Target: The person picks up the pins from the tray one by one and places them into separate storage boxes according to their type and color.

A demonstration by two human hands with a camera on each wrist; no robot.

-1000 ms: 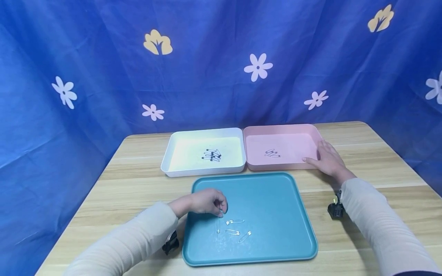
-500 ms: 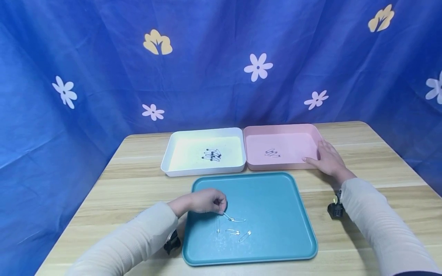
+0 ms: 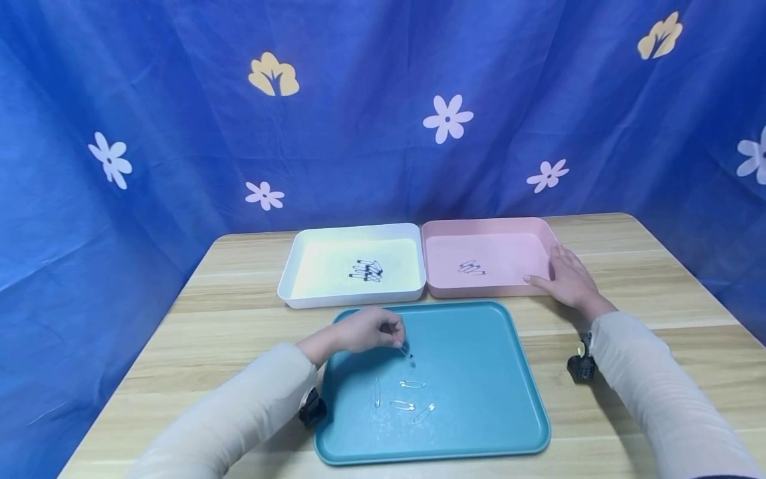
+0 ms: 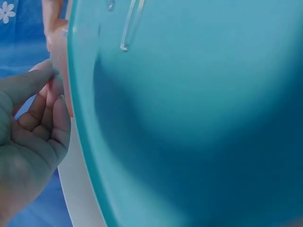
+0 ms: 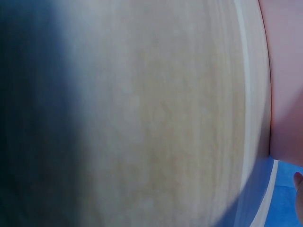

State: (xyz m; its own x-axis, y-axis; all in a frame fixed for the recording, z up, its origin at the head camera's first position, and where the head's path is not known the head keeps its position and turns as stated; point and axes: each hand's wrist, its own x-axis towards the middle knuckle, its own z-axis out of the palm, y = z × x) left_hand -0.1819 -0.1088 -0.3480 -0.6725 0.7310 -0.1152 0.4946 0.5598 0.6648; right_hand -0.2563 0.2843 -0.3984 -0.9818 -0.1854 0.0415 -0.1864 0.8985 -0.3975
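Note:
My left hand (image 3: 368,330) pinches a safety pin (image 3: 407,351) between thumb and fingertips, over the back left of the teal tray (image 3: 479,372). In the left wrist view the pinching left hand (image 4: 35,132) shows from the palm side, its other fingers curled. Several silvery safety pins (image 3: 413,384) lie loose on the teal tray, nearer its front. My right hand (image 3: 568,279) rests at the front right corner of the pink tray (image 3: 499,291), fingers along the side and thumb at the front rim. Only a bit of the right hand (image 5: 299,194) shows in the right wrist view.
A white tray (image 3: 353,301) with several black-ended safety pins (image 3: 366,271) stands against the pink tray's left side. Inside the pink tray lie several dark, thin pins (image 3: 471,267). Behind the wooden table (image 3: 239,286) hangs a blue curtain (image 3: 359,159).
My left hand has taken a safety pin from beside the others and moved up and away with it toward the tray's back. The right hand has stayed at the pink tray.

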